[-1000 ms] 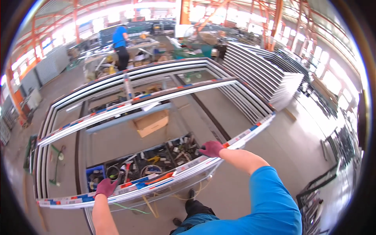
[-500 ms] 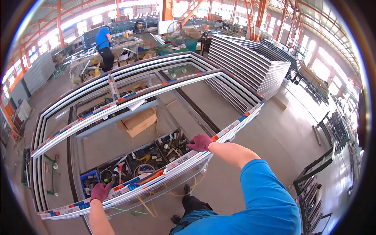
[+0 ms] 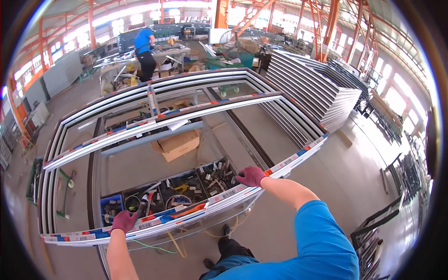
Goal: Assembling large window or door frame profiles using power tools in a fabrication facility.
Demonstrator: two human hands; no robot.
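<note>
"Whole scene's slid rightward since half a second ago, the head view swinging left, and both gloves have stayed put on the near rail [image 3: 224, 197]!"

"So where does that rail lie from the fingers?"

"Right beneath them! It's the close side of the big metal frame [image 3: 158, 123], its long axis running from lower left to upper right across the wearer's front."

"And who's nearer which end?"

"Left hand [image 3: 125, 221] sits nearer the left corner, just this side of the blue bin [image 3: 122, 203]; right hand [image 3: 251, 177] is farther along, nearer the right corner. An orange strip [image 3: 193, 211] lies on the rail between them."

"Fingers?"

"Right ones bend over the inner edge, close together; left ones reach over too. Clamped or merely resting, I can't tell for either."

"And through the opening?"

"Cardboard box [image 3: 179, 145], well apart from both hands!"
</note>
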